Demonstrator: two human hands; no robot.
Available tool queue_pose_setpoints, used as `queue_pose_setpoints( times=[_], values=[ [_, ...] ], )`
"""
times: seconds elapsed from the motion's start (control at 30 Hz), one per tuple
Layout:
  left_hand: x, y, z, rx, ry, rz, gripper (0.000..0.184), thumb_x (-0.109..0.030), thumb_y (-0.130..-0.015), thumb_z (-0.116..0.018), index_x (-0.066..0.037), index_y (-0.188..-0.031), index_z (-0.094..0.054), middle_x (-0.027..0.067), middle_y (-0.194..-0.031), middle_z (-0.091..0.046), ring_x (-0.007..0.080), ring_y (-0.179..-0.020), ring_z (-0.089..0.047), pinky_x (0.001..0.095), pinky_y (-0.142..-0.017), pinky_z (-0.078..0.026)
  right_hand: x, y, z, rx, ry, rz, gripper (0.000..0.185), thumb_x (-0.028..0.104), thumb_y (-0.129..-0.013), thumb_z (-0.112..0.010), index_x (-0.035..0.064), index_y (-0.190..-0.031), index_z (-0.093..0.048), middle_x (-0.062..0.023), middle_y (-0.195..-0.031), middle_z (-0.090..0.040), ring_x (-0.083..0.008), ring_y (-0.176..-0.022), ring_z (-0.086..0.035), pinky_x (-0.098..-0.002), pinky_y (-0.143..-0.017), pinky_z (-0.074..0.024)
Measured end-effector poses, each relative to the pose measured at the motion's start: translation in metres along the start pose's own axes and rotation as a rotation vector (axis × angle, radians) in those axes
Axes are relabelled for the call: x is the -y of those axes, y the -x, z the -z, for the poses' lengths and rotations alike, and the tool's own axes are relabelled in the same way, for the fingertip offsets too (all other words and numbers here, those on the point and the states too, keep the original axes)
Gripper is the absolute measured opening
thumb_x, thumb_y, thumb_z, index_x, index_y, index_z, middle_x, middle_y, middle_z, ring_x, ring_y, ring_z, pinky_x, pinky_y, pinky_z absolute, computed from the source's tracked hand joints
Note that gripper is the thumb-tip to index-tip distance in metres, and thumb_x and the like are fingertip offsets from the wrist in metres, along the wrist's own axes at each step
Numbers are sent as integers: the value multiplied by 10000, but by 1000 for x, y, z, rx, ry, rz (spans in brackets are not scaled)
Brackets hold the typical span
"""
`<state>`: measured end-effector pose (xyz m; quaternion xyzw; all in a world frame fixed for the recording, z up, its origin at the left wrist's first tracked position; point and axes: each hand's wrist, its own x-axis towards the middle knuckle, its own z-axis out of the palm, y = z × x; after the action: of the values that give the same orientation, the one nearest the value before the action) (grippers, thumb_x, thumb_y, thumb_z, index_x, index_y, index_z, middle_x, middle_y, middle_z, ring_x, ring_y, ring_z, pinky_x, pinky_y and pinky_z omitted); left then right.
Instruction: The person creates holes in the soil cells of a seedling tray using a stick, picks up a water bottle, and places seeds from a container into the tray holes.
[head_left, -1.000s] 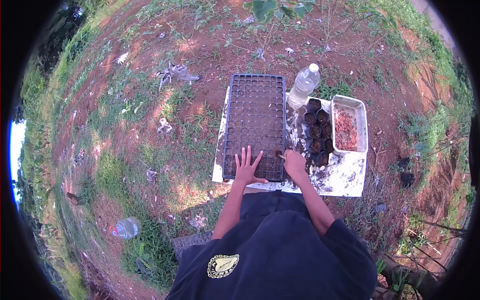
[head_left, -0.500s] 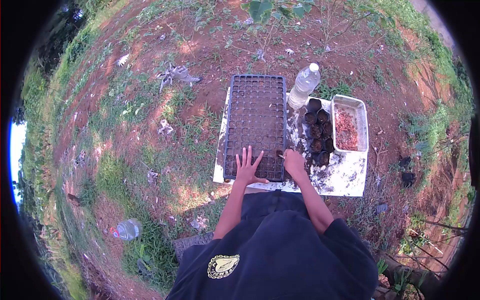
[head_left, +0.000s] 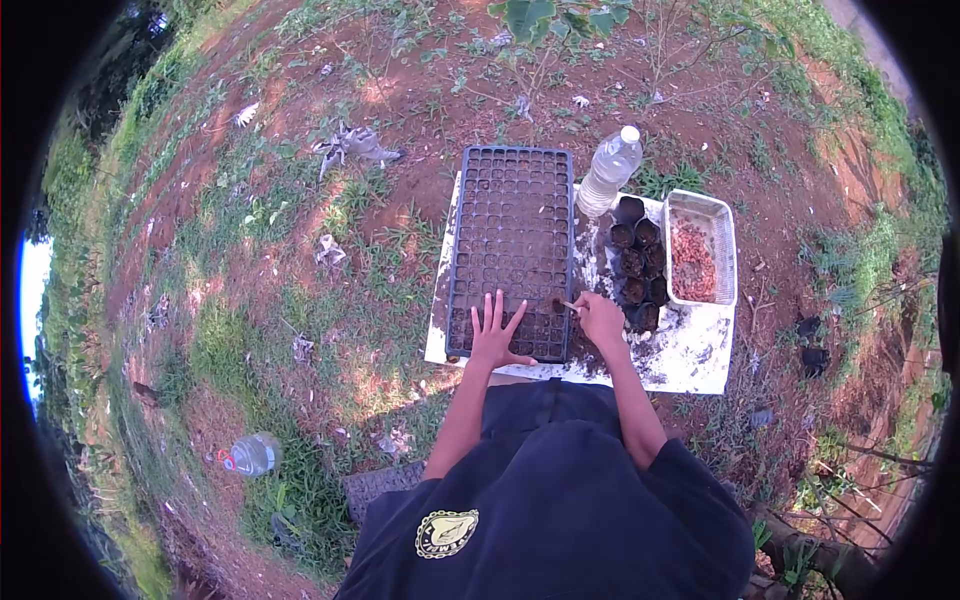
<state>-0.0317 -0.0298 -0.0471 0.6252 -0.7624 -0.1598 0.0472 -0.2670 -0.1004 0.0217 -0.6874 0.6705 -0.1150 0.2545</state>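
1. Lower centre of the frame: the left hand (head_left: 490,346) lies over the near end of the seedling tray (head_left: 510,230), fingers splayed and grasping nothing.
2. Right of it, the right hand (head_left: 604,322) is bent inward at the tray's right edge, fingers pinching a thin stick (head_left: 569,305).
3. The stick's tip is hard to make out against dark soil; the right palm is hidden.
4. Since the earlier frame, the right hand has shifted rightward, exposing more stick.
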Motion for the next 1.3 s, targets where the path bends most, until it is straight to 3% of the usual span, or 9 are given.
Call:
queue_pose_setpoints(
  times=[0.87,1.07,1.3],
  values=[
    [0,0,-2,-14,-29,-5,1407,-841,-431,-736,-355,-1591,-104,233,-1634,10,430,-1508,25,662,-1158,-24,3,-3,9,14,-57,12,94,154,-856,-662,138,-930,-717,-103,-851,-730,-337,-843,-694,-464,-728,-527],
    [1,-1,-2,-9,-17,-5,1406,-841,-427,-737,-354,-1590,-114,231,-1636,18,431,-1508,31,664,-1157,-23,2,-4,-17,112,75,23,95,134,-840,-662,124,-915,-719,-158,-847,-717,-373,-867,-687,-484,-771,-536],
    [2,-1,-2,-26,5,-2,1415,-825,-411,-756,-350,-1589,-132,231,-1635,14,435,-1507,29,666,-1157,-22,17,-1,-13,4,116,51,81,121,-855,-633,87,-878,-703,-212,-845,-689,-401,-842,-682,-508,-760,-536]
  ],
)
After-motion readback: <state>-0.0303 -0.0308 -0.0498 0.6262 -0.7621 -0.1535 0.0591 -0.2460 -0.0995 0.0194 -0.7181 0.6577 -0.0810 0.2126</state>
